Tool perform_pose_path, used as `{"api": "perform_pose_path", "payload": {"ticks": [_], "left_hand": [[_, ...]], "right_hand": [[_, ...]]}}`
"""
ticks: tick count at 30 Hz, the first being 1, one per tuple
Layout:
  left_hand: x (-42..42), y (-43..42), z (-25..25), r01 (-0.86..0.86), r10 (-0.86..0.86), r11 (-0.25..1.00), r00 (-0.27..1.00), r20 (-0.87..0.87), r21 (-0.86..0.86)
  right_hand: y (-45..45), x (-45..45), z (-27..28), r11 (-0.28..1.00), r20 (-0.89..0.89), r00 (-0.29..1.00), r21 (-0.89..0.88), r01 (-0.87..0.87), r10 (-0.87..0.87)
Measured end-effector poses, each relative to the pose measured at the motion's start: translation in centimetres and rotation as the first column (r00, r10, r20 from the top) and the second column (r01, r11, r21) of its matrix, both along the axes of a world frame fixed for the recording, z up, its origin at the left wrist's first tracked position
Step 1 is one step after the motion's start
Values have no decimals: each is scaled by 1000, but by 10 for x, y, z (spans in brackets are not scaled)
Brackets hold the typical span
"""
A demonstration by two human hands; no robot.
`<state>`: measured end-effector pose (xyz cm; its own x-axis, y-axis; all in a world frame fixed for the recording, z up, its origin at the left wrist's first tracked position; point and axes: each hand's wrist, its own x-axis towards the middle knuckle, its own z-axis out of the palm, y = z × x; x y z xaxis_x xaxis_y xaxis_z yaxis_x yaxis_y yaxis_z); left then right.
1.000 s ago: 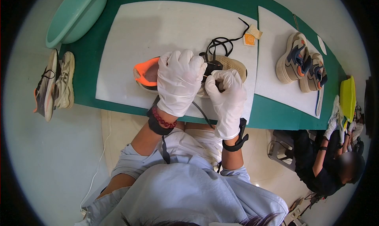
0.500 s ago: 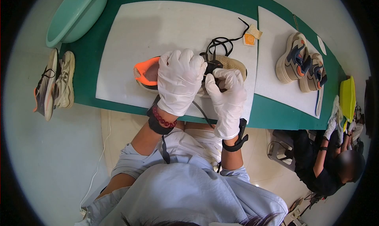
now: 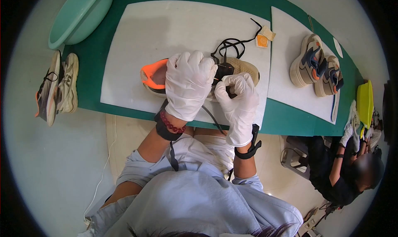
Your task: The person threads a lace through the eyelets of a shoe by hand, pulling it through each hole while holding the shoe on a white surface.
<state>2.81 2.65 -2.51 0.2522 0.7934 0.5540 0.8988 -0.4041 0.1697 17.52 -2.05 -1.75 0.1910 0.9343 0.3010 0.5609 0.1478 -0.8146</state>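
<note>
A sneaker (image 3: 241,66) with a beige mesh toe and orange collar lies sideways on the white board (image 3: 141,34), toe to the right. My left hand (image 3: 190,83), in a white glove, is closed over its middle, fingers curled at the black tongue. My right hand (image 3: 238,102), also gloved, pinches at the lacing; its fingertips hide most of what they grip, seemingly the shoelace. Black shoelace (image 3: 232,43) loops spread beyond the shoe, and another dark strand hangs over the near table edge between my wrists.
An orange-and-cream packet (image 3: 262,41) lies at the board's upper right. A second board holds a pair of beige-and-navy sneakers (image 3: 306,61). At left are a green basin (image 3: 81,17) and another sneaker pair (image 3: 68,83). A co-worker in black (image 3: 331,170) sits at lower right.
My right hand's fingers have shifted slightly and curled tighter near the lacing, uncovering a little more of the shoe's toe side. My left hand stays in place.
</note>
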Motion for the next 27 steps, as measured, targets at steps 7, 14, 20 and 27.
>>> {"api": "perform_pose_path", "payload": {"ticks": [7, 14, 20, 27], "left_hand": [[1, 2, 3, 10, -13, 999, 999, 51, 51], [1, 2, 4, 10, -12, 999, 999, 47, 41], [0, 0, 0, 2, -2, 1000, 1000, -3, 7], [0, 0, 0, 0, 0, 1000, 1000, -2, -1]], "right_hand": [[1, 1, -2, 1000, 52, 999, -10, -11, 11], [4, -2, 7, 997, 39, 999, -73, 37, -34], [4, -3, 4, 994, 58, 997, -93, 55, -50], [2, -3, 1, 995, 39, 998, -92, 50, -47]]}}
